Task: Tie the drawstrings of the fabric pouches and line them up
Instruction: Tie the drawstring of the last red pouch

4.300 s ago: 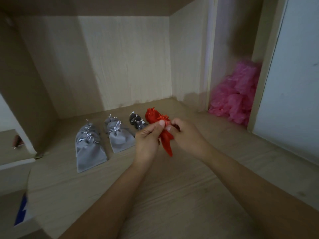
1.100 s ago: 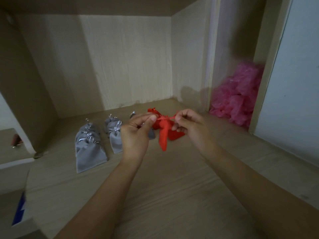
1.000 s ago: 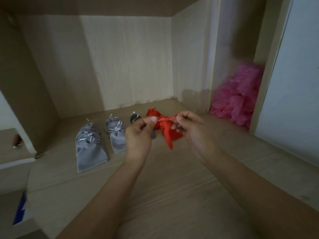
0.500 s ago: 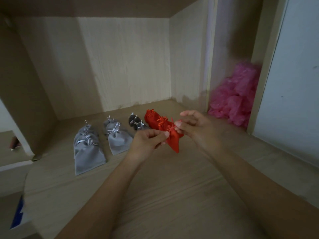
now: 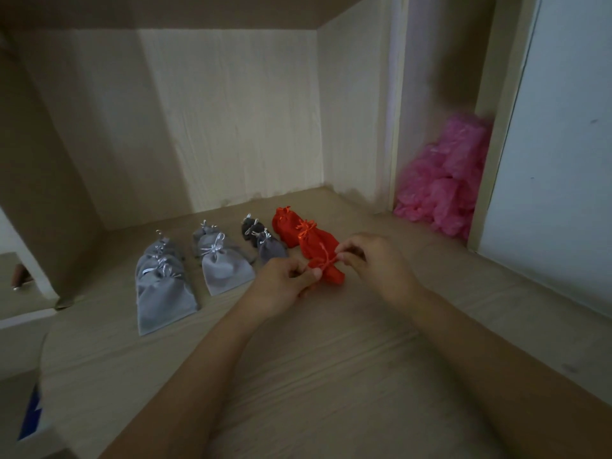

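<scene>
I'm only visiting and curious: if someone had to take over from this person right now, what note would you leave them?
Left hand: pinches the drawstring of the red pouch.
Right hand: pinches the same drawstring from the other side.
Where: the red pouch is at the near end of the red line on the shelf; whether it rests on the shelf I cannot tell.
Done: grey pouches lie in three lines, bows showing; back red pouch is tied.
Left: finish this bow, then lay the pouch in the red line.
</scene>
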A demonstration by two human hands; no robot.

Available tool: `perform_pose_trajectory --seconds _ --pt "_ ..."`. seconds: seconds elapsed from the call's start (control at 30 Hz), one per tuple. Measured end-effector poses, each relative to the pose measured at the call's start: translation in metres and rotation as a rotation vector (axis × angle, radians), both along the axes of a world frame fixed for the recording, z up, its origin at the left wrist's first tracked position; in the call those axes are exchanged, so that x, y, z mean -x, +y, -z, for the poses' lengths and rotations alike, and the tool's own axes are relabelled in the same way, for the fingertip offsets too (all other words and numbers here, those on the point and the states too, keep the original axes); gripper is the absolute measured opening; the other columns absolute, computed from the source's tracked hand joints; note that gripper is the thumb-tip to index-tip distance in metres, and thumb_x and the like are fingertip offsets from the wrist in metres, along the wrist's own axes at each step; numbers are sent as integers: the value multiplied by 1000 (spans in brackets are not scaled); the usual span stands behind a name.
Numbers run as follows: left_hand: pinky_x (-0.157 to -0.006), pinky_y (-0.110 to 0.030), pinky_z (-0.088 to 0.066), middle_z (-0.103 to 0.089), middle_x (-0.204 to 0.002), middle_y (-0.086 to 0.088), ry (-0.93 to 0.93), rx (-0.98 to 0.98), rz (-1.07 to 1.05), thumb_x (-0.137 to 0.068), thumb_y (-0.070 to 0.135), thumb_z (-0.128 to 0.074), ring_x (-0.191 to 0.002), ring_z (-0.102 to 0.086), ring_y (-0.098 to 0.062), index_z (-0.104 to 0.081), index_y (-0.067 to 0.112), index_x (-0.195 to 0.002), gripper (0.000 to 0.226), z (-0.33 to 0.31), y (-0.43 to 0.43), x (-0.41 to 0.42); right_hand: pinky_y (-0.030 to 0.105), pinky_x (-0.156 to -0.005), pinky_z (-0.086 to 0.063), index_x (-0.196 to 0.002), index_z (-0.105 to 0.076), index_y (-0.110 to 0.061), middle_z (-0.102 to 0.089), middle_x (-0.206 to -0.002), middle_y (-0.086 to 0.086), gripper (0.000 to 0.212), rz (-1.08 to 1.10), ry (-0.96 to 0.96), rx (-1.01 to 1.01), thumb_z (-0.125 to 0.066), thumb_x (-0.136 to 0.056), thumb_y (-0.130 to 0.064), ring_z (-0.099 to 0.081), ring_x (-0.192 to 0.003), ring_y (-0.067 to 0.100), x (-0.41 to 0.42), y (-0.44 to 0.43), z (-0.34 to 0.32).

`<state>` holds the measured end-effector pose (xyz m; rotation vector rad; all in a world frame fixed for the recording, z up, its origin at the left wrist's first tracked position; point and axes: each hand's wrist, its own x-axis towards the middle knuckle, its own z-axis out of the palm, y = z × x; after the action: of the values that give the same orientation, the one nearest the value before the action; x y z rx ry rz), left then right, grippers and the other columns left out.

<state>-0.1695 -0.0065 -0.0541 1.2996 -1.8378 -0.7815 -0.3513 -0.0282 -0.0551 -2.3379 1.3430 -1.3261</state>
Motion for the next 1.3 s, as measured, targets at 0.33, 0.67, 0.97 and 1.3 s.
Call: perform_pose_trajectory --seconds 0.33,0.67,0.97,1.3 --pt "-66 -20 -43 -60 -71 -1 224 -258 207 -94 17 -51 -62 -54 -6 -62 10 -77 21 -3 4 5 13 -57 -50 -71 -55 -9 -59 -72 6 29 -90 -794 -530 -43 -97 -2 -58 -66 13 -11 -1 -5" --pt "-60 -17 -48 -62 -76 -1 366 -522 357 -93 12 -46 -65 -57 -7 -58 8 -83 17 -6 10 3 16 -48 -49 -71 -56 -7 -61 -71 6 34 -107 -1001 -617 -39 -100 -9 -61 -58 9 -21 6 -6" --pt "-78 -28 -50 -64 -101 6 80 -7 34 -75 26 -77 -78 -59 -9 -59 34 -106 37 3 0 5 20 -67 -46 -84 -53 -16 -62 -65 -3 14 41 -658 -287 -47 -97 -13 -59 -63 5 -18 -1 3" --pt "-46 -7 -39 -58 -47 9 266 -135 -112 -87 2 -62 -40 -50 4 -66 7 -83 7 -5 -12 18 29 -86 -45 -114 -60 -10 -67 -107 8 23 240 -199 -221 -53 -92 -14 -62 -98 19 11 -7 13"
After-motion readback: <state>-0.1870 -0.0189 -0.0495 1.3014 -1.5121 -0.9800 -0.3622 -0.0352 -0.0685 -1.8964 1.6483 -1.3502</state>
